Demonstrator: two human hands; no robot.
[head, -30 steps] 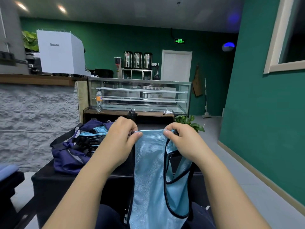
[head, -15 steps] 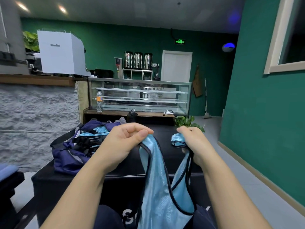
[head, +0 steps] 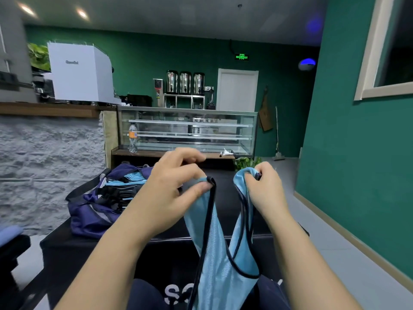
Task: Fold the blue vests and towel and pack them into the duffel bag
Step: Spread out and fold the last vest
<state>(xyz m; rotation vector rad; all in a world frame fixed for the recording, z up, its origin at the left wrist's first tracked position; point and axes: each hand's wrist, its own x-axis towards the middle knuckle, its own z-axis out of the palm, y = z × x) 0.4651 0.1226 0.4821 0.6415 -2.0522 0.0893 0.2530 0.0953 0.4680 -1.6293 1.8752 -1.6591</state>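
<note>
A light blue vest (head: 219,260) with black trim hangs in front of me over the black table (head: 225,193). My left hand (head: 172,186) pinches one shoulder strap between thumb and forefinger. The other strap is gripped by my right hand (head: 266,189), a little to the right. The vest's lower part drops out of view over my lap. At the table's left end lies a navy duffel bag (head: 93,215), open, with several folded blue vests (head: 131,182) stacked inside it. No towel is visible.
A black seat (head: 11,249) with a blue item stands at the lower left. Behind the table are a glass display case (head: 187,130), a stone-faced counter (head: 49,157) and a potted plant (head: 245,162). A green wall runs along the right, beside grey floor.
My hands were together holding the vest's top edge; they have moved apart, each now holding one shoulder strap, so the vest hangs open between them.
</note>
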